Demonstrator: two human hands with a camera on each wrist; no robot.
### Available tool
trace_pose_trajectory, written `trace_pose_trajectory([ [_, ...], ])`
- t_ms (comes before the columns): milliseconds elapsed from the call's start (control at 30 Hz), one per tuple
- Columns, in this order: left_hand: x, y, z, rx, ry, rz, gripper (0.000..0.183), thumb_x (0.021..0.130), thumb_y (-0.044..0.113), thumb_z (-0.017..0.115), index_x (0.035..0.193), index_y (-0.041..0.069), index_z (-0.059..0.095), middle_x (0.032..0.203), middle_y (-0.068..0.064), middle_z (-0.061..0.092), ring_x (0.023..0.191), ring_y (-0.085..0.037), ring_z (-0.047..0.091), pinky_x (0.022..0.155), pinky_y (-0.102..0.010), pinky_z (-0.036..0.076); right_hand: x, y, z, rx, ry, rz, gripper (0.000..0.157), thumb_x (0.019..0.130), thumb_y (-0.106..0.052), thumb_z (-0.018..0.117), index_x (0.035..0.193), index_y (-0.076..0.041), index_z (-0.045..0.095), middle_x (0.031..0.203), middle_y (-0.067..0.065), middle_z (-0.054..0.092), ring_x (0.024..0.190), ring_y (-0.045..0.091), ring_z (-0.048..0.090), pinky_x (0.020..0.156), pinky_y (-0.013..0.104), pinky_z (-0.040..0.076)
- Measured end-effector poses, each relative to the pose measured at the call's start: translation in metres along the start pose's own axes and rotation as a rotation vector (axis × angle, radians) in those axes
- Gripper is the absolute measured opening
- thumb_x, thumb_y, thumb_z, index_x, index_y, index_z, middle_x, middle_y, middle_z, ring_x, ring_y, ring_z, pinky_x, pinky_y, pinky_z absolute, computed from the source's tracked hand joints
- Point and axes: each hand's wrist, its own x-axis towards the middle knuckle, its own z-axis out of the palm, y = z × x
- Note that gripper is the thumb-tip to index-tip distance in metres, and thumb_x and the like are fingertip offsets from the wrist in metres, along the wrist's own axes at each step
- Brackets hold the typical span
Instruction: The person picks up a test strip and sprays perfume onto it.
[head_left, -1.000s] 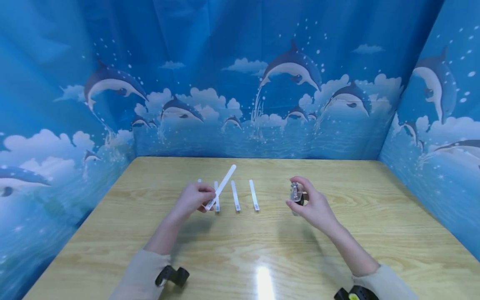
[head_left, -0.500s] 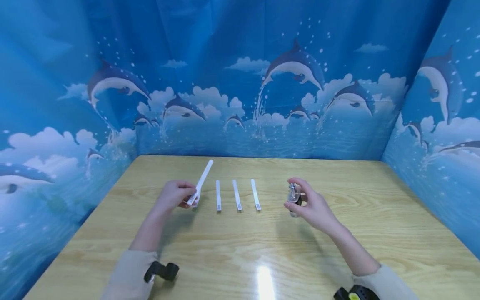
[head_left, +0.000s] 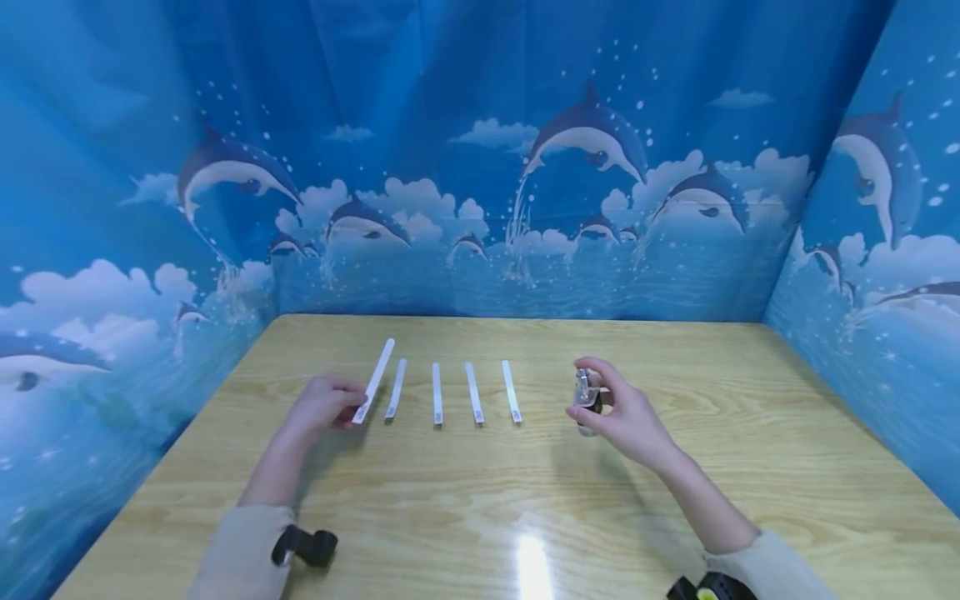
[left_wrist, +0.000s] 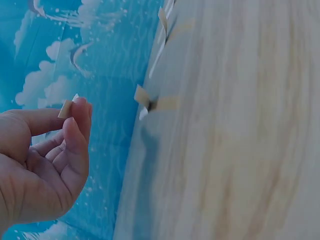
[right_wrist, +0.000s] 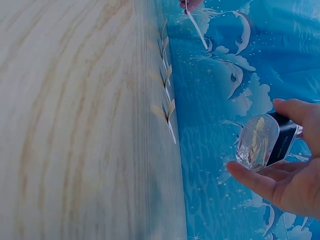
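Between the thumb and fingers of my left hand (head_left: 321, 408) is the lower end of a white paper test strip (head_left: 377, 375), slanted up and away above the table. Only its folded end (left_wrist: 65, 109) shows clearly in the left wrist view. My right hand (head_left: 633, 425) grips a small clear glass perfume bottle (head_left: 587, 398) above the table. A dark label (right_wrist: 283, 137) with pale print wraps one side of the bottle in the right wrist view; fingers partly hide it. More test strips (head_left: 437, 395) lie in a spaced row between the hands.
The wooden table (head_left: 480, 483) ends at a blue dolphin-print curtain (head_left: 450, 167) behind and at both sides. Strips on the table have bent-up ends (left_wrist: 142, 95). A bright light reflection (head_left: 532, 567) shows near the front.
My left hand has moved left; the strip it was gripping over the row is now at the row's left. The leftmost lying strip is uncovered. My right hand with the bottle has barely moved.
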Motion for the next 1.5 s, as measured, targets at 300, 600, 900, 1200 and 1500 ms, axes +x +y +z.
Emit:
trace_pose_trajectory([
  [300, 0.007, -0.018, -0.016, -0.020, -0.013, -0.055, 0.029, 0.088, -0.003, 0.052, 0.109, -0.022, 0.047, 0.067, -0.004, 0.060, 0.060, -0.012, 0.060, 0.054, -0.022, 0.053, -0.001, -0.001, -0.001, -0.016, 0.008, 0.005, 0.061, 0.083, -0.013, 0.070, 0.135, -0.016, 0.038, 0.116, 0.023, 0.055, 0.096, 0.034, 0.058, 0.060, 0.027, 0.053],
  [600, 0.021, -0.036, -0.041, -0.151, -0.073, -0.062, 0.022, 0.082, -0.004, 0.058, 0.096, -0.020, 0.053, 0.066, -0.008, 0.061, 0.060, -0.015, 0.062, 0.056, -0.024, 0.054, -0.002, -0.001, -0.001, -0.023, -0.002, 0.004, 0.061, 0.083, -0.016, 0.070, 0.135, -0.016, 0.039, 0.115, 0.022, 0.056, 0.097, 0.035, 0.058, 0.060, 0.027, 0.053],
  [900, 0.021, -0.028, -0.046, -0.128, -0.002, -0.137, 0.020, 0.083, -0.009, 0.051, 0.100, -0.021, 0.049, 0.062, -0.006, 0.061, 0.055, -0.013, 0.061, 0.054, -0.023, 0.054, -0.002, -0.004, -0.004, -0.045, -0.001, 0.002, 0.060, 0.083, -0.014, 0.070, 0.134, -0.014, 0.039, 0.114, 0.023, 0.056, 0.099, 0.037, 0.058, 0.060, 0.027, 0.053],
  [1200, 0.025, -0.034, -0.048, -0.113, 0.002, -0.153, 0.019, 0.084, -0.009, 0.051, 0.099, -0.020, 0.049, 0.060, -0.005, 0.060, 0.054, -0.011, 0.060, 0.052, -0.021, 0.053, -0.002, -0.006, -0.004, -0.069, -0.001, 0.002, 0.060, 0.083, -0.014, 0.069, 0.135, -0.015, 0.039, 0.115, 0.021, 0.056, 0.100, 0.037, 0.059, 0.061, 0.028, 0.053],
  [1500, 0.029, -0.036, -0.043, -0.123, 0.062, -0.192, 0.010, 0.082, -0.010, 0.053, 0.090, -0.016, 0.054, 0.058, -0.007, 0.059, 0.050, -0.012, 0.059, 0.051, -0.021, 0.053, -0.002, -0.003, -0.003, -0.036, -0.018, -0.010, 0.059, 0.084, -0.010, 0.067, 0.135, -0.015, 0.037, 0.117, 0.024, 0.054, 0.102, 0.041, 0.057, 0.062, 0.027, 0.055],
])
